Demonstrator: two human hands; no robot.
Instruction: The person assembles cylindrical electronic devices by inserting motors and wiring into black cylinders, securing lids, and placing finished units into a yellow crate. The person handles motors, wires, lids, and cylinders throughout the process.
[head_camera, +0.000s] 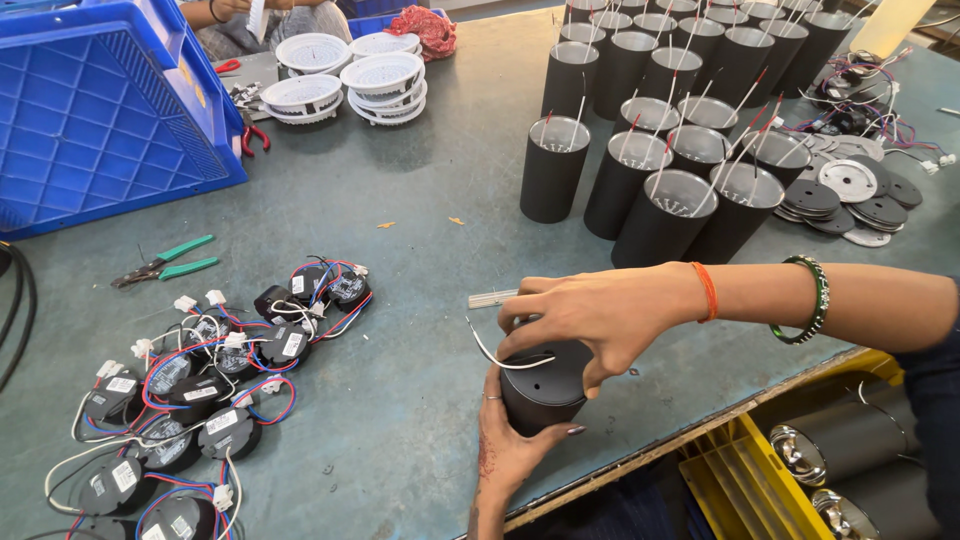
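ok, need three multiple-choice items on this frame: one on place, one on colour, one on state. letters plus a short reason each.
1. Where do the green-handled pliers lie?
A. inside the yellow bin
B. on the table, just below the blue crate
C. on top of the white round parts

2. What colour is the thin band on the right wrist?
A. orange
B. blue
C. white

3. How is the black cylinder near the table edge held?
A. lying untouched on its side
B. hanging from its wire alone
C. upright, left hand around its side, right hand on its top

Answers:
1 B: the pliers lie on the grey tabletop, below the crate and above the pile of black drivers.
2 A: an orange band sits beside a green bangle.
3 C: the left hand cups the side from below, and the right hand's fingers press on the top, where a white wire sticks out.
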